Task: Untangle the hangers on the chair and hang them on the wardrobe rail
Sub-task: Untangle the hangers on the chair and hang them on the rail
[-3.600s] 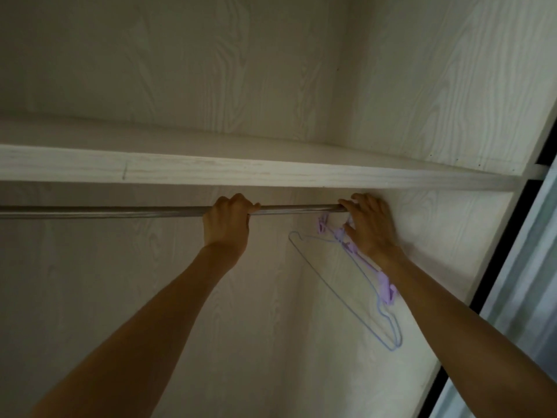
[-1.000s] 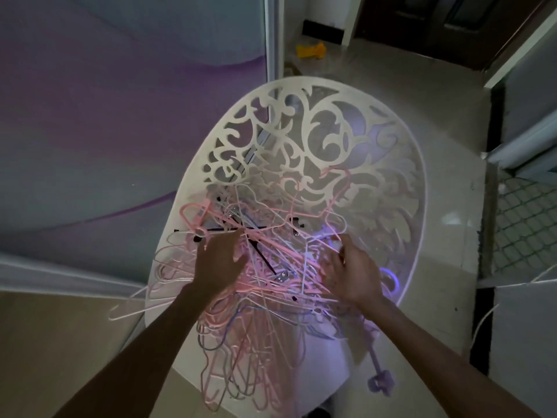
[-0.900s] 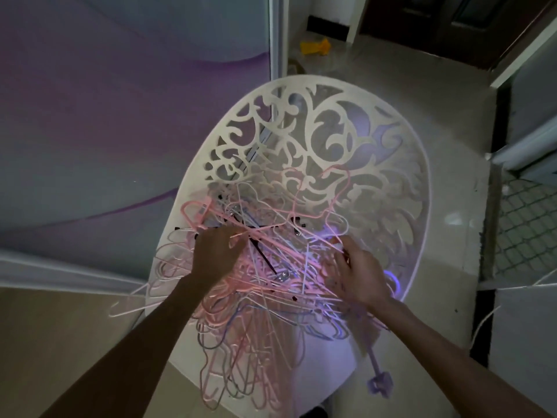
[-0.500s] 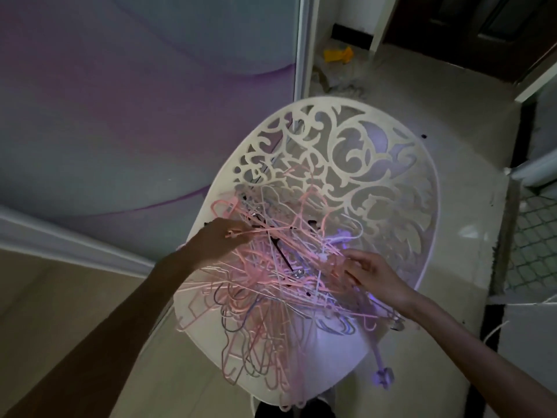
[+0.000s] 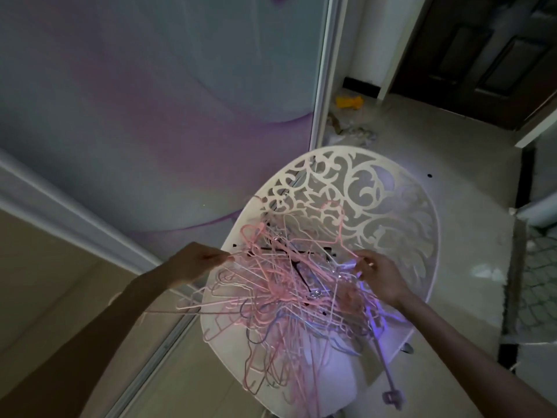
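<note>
Left hand (image 5: 197, 262) pinches a pink wire at the left edge of the hanger pile (image 5: 289, 294), fingers curled on it, likely pulling outward to find 1 loose hanger. Right hand (image 5: 376, 276) pinches a pale wire at the pile's right side, fingers curled, probably holding the rest back so the tangle doesn't lift whole. Pile sits on the seat of the white chair (image 5: 391, 212), mostly pink hangers with a few blue and purple ones, several drooping over the front edge. Purple clip hanger (image 5: 387, 384) hangs off the right front. Wardrobe door (image 5: 150, 101) stands just left of the chair; rail not in view. Yellow object (image 5: 348, 101) on the floor well behind.
</note>
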A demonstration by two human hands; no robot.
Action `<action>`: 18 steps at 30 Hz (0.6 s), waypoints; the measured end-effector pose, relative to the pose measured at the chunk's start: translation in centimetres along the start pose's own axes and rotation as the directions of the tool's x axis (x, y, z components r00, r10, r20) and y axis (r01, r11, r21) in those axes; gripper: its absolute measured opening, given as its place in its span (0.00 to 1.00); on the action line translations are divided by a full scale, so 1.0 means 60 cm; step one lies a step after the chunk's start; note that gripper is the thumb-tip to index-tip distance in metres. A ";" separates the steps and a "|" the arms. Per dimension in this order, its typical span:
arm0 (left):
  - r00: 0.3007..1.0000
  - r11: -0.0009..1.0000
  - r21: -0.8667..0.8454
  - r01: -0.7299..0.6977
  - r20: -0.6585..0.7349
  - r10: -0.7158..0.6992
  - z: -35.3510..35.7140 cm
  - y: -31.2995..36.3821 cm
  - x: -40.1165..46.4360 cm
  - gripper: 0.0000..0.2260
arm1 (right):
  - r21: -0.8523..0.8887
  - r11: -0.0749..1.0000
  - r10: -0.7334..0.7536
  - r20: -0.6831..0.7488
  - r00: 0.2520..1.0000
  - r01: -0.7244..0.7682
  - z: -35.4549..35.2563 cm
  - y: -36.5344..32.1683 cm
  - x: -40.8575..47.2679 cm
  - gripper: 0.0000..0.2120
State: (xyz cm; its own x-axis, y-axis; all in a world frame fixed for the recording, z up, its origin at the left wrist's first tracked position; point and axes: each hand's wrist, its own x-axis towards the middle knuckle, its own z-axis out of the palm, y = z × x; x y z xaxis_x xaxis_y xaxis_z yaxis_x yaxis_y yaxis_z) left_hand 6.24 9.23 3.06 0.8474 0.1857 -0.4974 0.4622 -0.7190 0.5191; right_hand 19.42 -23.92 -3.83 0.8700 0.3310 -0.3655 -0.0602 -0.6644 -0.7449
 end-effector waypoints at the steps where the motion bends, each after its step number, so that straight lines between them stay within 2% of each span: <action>1: 0.998 0.999 -0.037 0.025 -0.065 -0.028 0.002 -0.014 -0.001 0.13 | -0.008 1.000 0.014 -0.003 1.000 -0.014 0.002 0.002 0.013 0.15; 3: 0.981 0.982 -0.181 0.045 -0.179 -0.077 0.016 -0.037 0.006 0.12 | 0.037 0.997 0.068 0.038 0.997 -0.069 0.011 -0.010 0.038 0.16; 5: 0.951 0.942 -0.330 0.064 -0.266 -0.157 0.036 -0.055 0.012 0.10 | -0.002 0.994 0.107 0.099 0.989 -0.107 0.030 -0.016 0.064 0.08; 7: 0.924 0.903 -0.422 0.079 -0.308 -0.225 0.057 -0.074 0.023 0.10 | -0.013 0.995 0.096 0.060 0.994 -0.095 0.040 -0.021 0.087 0.01; 10: 0.916 0.893 -0.435 0.113 -0.302 -0.264 0.094 -0.088 0.039 0.10 | 0.032 0.992 0.118 0.007 0.993 -0.118 0.063 -0.011 0.119 0.04; 13: 0.928 0.915 -0.384 0.123 -0.282 -0.243 0.125 -0.090 0.062 0.09 | 0.007 0.992 0.126 0.030 0.992 -0.127 0.073 -0.009 0.134 0.13; 15: 0.935 0.953 -0.288 0.100 -0.300 -0.189 0.135 -0.083 0.067 0.10 | 0.022 0.995 0.092 0.025 0.995 -0.093 0.066 -0.009 0.133 0.13; 18: 0.908 0.948 -0.317 0.022 -0.390 -0.151 0.139 -0.069 0.064 0.09 | 0.010 0.999 0.051 -0.004 0.999 -0.051 0.054 -0.003 0.138 0.12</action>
State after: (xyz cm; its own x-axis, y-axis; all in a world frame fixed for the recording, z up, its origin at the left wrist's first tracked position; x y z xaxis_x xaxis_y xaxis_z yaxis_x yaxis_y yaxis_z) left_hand 5.40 7.32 -6.81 0.8017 0.5384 -0.2596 0.5398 -0.4656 0.7014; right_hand 25.04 -18.89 -8.55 0.8675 0.2941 -0.4011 -0.1097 -0.6735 -0.7310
